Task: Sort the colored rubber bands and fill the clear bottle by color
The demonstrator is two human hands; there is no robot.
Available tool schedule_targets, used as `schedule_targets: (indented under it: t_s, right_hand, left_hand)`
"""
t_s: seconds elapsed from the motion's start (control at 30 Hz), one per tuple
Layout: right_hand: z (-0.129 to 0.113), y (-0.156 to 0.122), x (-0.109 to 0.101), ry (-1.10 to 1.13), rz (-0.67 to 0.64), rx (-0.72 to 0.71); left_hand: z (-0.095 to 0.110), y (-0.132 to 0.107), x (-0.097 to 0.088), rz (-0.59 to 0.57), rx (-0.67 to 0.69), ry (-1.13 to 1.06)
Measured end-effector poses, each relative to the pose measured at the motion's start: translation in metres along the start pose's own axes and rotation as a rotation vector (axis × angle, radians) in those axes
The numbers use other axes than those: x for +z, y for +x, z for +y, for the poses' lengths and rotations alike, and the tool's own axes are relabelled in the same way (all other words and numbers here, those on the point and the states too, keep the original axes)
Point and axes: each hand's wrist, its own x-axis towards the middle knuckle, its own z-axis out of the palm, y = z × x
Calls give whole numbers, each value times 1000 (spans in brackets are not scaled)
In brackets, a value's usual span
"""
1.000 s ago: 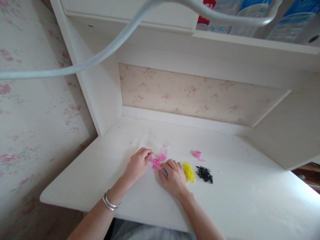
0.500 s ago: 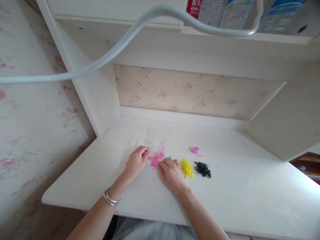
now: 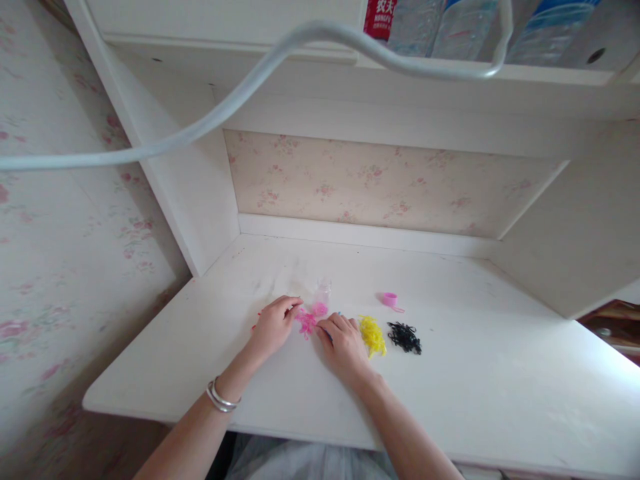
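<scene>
Floral wallpaper (image 3: 60, 267) fills the left side; a pale cable (image 3: 150, 148) loops across the top of the view. White desk (image 3: 475, 387) set in an alcove with the same floral backing. Two silver bangles (image 3: 220, 398) sit on the left wrist. Left hand (image 3: 274, 325) rests on the desk, fingers curled, fingertips at the left edge of a small heap of pink bands (image 3: 306, 321); cannot tell whether any band is pinched between them. The pink bands lie on the desk between the two hands, near its middle. A clear vial (image 3: 323, 291) stands just behind the heap, pink showing at its base. Right hand (image 3: 345, 343) lies palm down, fingers bent, tips touching the right edge of the pink heap; cannot tell whether it holds anything. Yellow bands (image 3: 373, 333) lie in a heap just beside the right hand's knuckles. A pink cap (image 3: 390, 299) lies further back, apart from the heaps. Black bands (image 3: 405, 337) form a separate heap near the yellow one, not touching it. Water bottles (image 3: 450, 27) stand on the shelf (image 3: 550, 75) above, upper right.
</scene>
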Motion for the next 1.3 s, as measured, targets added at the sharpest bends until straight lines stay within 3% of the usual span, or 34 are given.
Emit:
schedule_targets:
  t_s: [0.53, 0.87, 1.07, 1.3]
  right_hand:
    - [-1, 0, 1, 20, 16, -7]
    - [-2, 1, -1, 69, 61, -4]
    - [0, 0, 0, 193, 177, 53]
    - [3, 0, -1, 247, 219, 76]
  left_hand:
    - [4, -1, -2, -37, -26, 15]
    - [8, 0, -3, 27, -67, -51]
    - [29, 14, -17, 129, -122, -130]
    - [62, 45, -22, 160, 11, -113]
